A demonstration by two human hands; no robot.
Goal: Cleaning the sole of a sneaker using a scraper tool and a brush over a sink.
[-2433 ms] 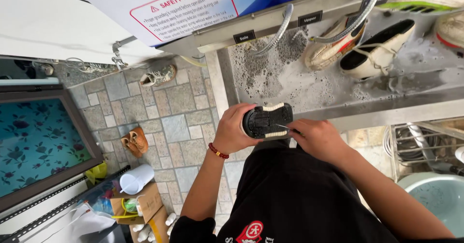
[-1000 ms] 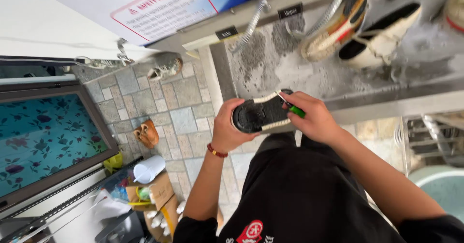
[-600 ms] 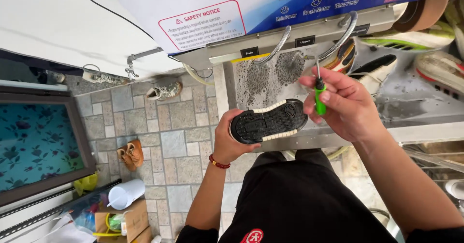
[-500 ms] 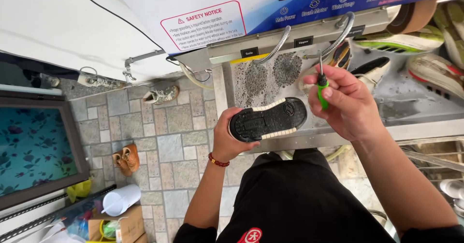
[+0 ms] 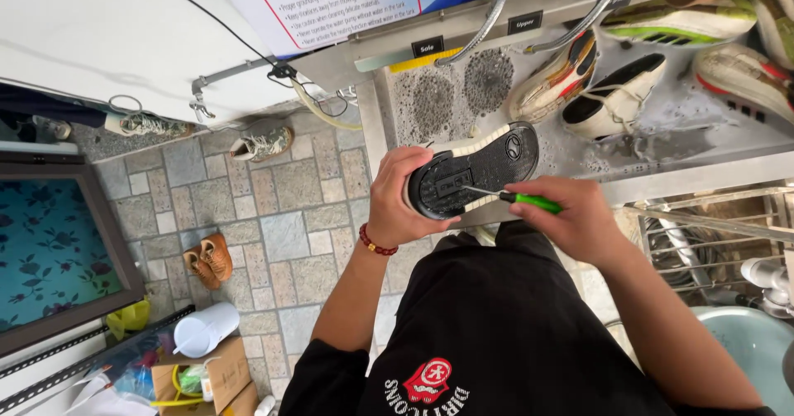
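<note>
My left hand [image 5: 405,201] grips the shoe [image 5: 471,170] sole-up; my right hand [image 5: 571,217] pinches the pick [image 5: 513,199]. I judge its tip could slip from the tread toward my left fingers.

1. Grey stone-tile floor [image 5: 281,217] in daylight, brown sandals [image 5: 207,259] lying on it.
2. Wet steel wash bench [image 5: 703,147] along the top.
3. Floral blue panel [image 5: 45,251] at left.
4. Cardboard box [image 5: 219,379] near the bottom.

shoe [image 5: 475,170]: black sole, cream edge
tool [image 5: 529,202]: green handle, silver tip
bracelet [image 5: 377,243]: dark red beads
shirt [image 5: 504,325]: black, red-and-white emblem
floor tiles [image 5: 285,217]: grey-brown, mottled
panel [image 5: 45,255]: teal, dark floral print
</note>
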